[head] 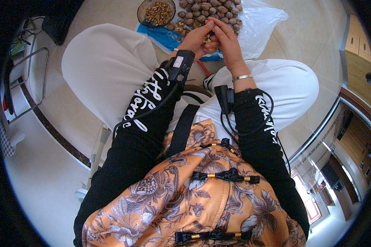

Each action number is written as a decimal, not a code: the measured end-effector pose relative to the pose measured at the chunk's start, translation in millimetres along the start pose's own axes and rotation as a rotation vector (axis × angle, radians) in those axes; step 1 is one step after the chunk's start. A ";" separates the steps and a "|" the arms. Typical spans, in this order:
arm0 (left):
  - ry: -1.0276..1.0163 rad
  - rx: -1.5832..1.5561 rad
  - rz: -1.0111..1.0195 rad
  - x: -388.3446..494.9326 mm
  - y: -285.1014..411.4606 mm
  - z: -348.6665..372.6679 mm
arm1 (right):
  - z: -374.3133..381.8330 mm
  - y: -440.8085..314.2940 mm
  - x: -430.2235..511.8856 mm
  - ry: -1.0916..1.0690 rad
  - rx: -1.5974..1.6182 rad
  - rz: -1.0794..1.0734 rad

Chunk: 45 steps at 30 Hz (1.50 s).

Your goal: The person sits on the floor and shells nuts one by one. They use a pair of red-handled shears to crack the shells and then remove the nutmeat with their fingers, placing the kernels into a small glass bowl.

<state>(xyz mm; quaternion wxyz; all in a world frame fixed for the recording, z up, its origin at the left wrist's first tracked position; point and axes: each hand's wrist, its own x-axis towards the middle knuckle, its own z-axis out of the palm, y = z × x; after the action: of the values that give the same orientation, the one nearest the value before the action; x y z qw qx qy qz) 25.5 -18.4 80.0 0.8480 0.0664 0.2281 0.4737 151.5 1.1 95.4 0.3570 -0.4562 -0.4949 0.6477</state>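
Observation:
My left hand (195, 41) and my right hand (227, 44) meet at the near edge of a pile of whole walnuts (208, 10). Their fingertips come together around pieces of cracked walnut (208, 39), mostly hidden by the fingers; which hand grips them I cannot tell. Left of the pile stands a dark-rimmed glass bowl (140, 20) holding shelled walnut kernels (158, 14). Cracked walnuts (180, 28) lie between the bowl and my left hand. The nuts rest on a blue and white plastic bag (160, 37).
A translucent plastic bag (259, 27) spreads over the tiled floor right of the walnuts. Below my hands, a red strip-like object (204, 68) lies near a shoe. Cables hang from devices on both forearms. A metal-framed chair (45, 74) stands at far left.

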 end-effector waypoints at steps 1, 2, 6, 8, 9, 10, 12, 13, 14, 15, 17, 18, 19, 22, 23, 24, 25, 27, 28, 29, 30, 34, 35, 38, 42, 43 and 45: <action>-0.006 0.002 -0.004 -0.6 0.6 0.2 | 1.1 -1.2 0.9 -0.002 0.017 -0.008; -0.028 0.005 -0.005 -0.8 1.7 -0.1 | 1.7 -2.2 1.3 -0.004 0.033 -0.017; -0.140 -0.025 -0.052 -0.5 4.0 -1.4 | 1.8 -6.9 -2.2 0.000 0.137 0.069; -0.135 0.032 -0.053 0.3 2.9 -0.6 | 1.0 -9.9 -2.2 -0.008 0.175 0.074; -0.110 0.019 -0.047 0.6 2.2 -0.2 | 1.3 -10.9 -2.5 -0.012 0.187 0.075; -0.084 0.006 -0.042 0.5 1.7 0.1 | 1.9 -11.6 -3.1 -0.015 0.199 0.076; -0.060 0.025 -0.029 0.7 1.6 0.1 | 2.8 -12.2 -3.5 -0.018 0.255 0.067; -0.061 0.058 -0.021 0.9 2.2 -0.1 | 3.2 -12.0 -3.5 -0.018 0.300 0.057; -0.073 0.091 -0.004 1.6 2.9 -0.5 | 3.4 -11.5 -3.0 -0.029 0.349 0.037; -0.064 0.067 -0.010 1.8 3.5 -0.7 | 3.6 -10.7 -2.6 -0.016 0.352 0.035; -0.069 0.020 -0.006 2.0 3.5 -1.0 | 3.7 -8.4 -1.6 -0.018 0.370 0.000; -0.039 0.035 0.012 1.8 2.8 -0.7 | 3.4 -7.4 -1.3 -0.017 0.360 -0.011; -0.009 0.051 0.030 1.4 1.8 -0.3 | 3.0 -6.6 -1.0 -0.027 0.354 -0.034; -0.019 0.012 0.067 1.7 1.6 0.9 | 2.5 -4.7 -1.4 -0.006 0.366 -0.031; -0.019 -0.004 0.075 2.0 1.8 1.0 | 2.3 -4.2 -1.7 0.000 0.373 -0.020; -0.013 0.025 0.092 1.7 1.5 0.9 | 1.6 -4.1 -2.2 0.002 0.326 -0.004; 0.015 0.066 0.107 1.6 1.2 0.6 | 1.0 -3.9 -2.6 -0.005 0.276 0.012; 0.048 0.115 0.133 2.1 0.9 -0.5 | 1.2 -2.5 -2.4 0.019 0.192 0.007; 0.054 0.123 0.143 3.7 0.6 -1.1 | 2.5 -0.8 -0.9 0.051 0.158 -0.011; 0.079 0.131 0.147 4.1 0.4 -1.9 | 4.1 0.7 -0.3 0.079 0.123 -0.022; 0.071 0.146 0.155 5.4 -0.7 -2.3 | 4.0 2.0 0.0 0.094 0.126 -0.022; 0.080 0.172 0.153 6.7 -3.2 -3.8 | 5.2 5.2 2.1 0.087 0.083 -0.074; 0.071 0.170 0.145 6.3 -3.4 -4.2 | 5.0 5.3 2.1 0.083 0.062 -0.100; 0.063 0.208 0.165 5.6 -2.9 -4.0 | 5.1 5.0 1.0 0.062 0.068 -0.072; 0.133 0.256 0.192 6.8 -4.3 -1.7 | 5.8 6.1 -0.1 0.066 0.050 -0.094; 0.149 0.257 0.198 7.2 -4.8 -1.3 | 6.3 6.8 0.7 0.075 0.026 -0.112; 0.135 0.264 0.194 6.7 -4.2 -2.0 | 7.6 8.2 2.1 0.079 0.018 -0.134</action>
<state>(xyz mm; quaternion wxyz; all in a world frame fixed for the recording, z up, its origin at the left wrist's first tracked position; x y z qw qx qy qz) 30.8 -15.3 74.6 0.7649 0.1671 0.3374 0.5226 143.6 -1.5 87.7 0.4231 -0.4440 -0.5040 0.6082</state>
